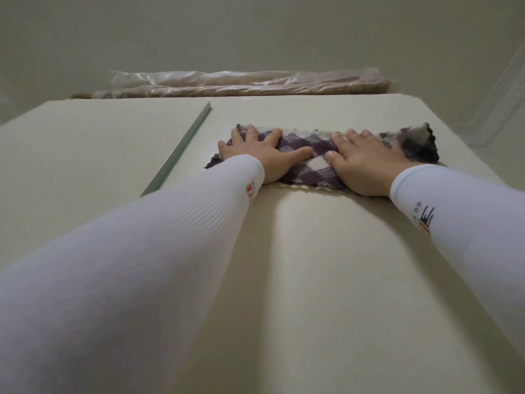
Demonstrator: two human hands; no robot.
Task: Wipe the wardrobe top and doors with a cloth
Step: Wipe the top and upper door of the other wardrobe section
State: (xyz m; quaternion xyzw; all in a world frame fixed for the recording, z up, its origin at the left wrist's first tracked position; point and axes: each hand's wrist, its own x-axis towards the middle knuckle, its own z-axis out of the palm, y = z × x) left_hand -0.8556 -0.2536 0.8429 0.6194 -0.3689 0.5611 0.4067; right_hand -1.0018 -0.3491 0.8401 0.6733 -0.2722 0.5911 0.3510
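Cloth (312, 155) flat beneath left hand (255, 155), right hand (366, 163)

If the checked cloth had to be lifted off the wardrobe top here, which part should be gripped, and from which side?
Probably the far right end of the checked cloth, approached from the right. That corner is bunched and raised off the wardrobe top, while the rest lies flat, pinned under the left hand and right hand.
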